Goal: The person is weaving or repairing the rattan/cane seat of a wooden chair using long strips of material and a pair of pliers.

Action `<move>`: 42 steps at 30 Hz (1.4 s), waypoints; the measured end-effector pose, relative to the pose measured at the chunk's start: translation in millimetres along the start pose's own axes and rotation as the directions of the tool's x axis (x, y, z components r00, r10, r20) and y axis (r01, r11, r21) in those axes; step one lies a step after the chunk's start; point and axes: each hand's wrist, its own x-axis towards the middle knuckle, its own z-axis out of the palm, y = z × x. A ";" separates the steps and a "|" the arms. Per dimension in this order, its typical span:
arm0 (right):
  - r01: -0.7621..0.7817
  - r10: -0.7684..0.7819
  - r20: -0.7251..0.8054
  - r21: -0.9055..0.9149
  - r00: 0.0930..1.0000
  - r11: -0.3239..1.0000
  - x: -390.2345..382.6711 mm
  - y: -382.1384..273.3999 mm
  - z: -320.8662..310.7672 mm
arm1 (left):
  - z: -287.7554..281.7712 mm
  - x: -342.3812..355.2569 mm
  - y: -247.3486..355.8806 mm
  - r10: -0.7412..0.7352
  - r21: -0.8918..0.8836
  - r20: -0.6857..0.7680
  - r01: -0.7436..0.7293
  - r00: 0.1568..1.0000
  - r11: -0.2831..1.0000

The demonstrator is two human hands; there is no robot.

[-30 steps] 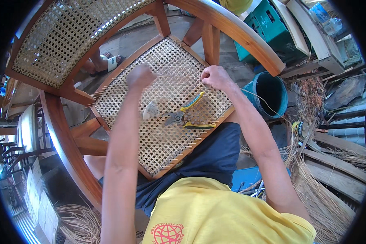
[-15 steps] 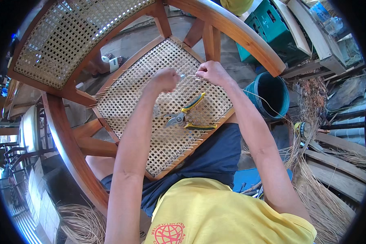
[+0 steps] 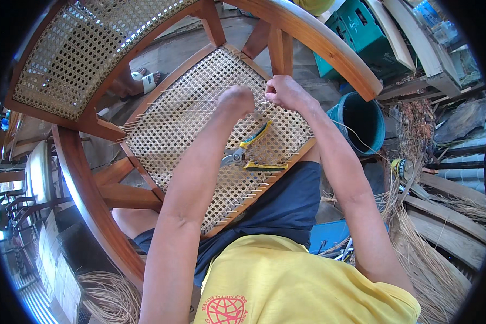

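A wooden chair's woven cane seat (image 3: 170,121) lies tilted across my lap, with loose cane ends sticking out along its left and front edges. Over its far right part, my left hand (image 3: 236,100) is closed, and its back hides what the fingers hold. Just to the right, my right hand (image 3: 287,93) is pinched on a thin cane strand (image 3: 351,129), which seems to trail from it past the bucket. Between my forearms, pruning shears (image 3: 248,154) with yellow and green handles rest on the weave, their jaws partly behind my left forearm.
The chair's cane backrest (image 3: 65,70) and curved wooden arms (image 3: 329,40) surround the seat. To the right stand a teal bucket (image 3: 337,114), a green crate (image 3: 356,27) and bundles of loose cane (image 3: 416,248). Coiled cane (image 3: 108,297) lies lower left. A sandalled foot (image 3: 148,82) shows beyond the seat.
My left hand has moved right, closer to my right hand, and turned so its back covers the fingers. My right hand has shifted slightly up, its fingers curled tighter. The shears stay put.
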 end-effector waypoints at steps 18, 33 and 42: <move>-0.145 0.145 0.015 0.180 0.989 0.973 -4.1 -6.6 25.1 | 24.3 -17.4 -104.8 -0.086 -0.189 -0.278 0.033 0.957 0.981; -0.251 0.235 -0.144 -0.101 0.961 0.963 5.9 -12.5 29.2 | 44.6 1.1 -61.3 0.225 -0.246 -0.285 -0.298 0.932 0.922; -0.251 0.244 -0.074 -0.093 0.967 0.964 16.9 -7.4 24.5 | 14.2 1.7 -13.9 -0.098 -0.102 -0.183 0.080 0.978 0.992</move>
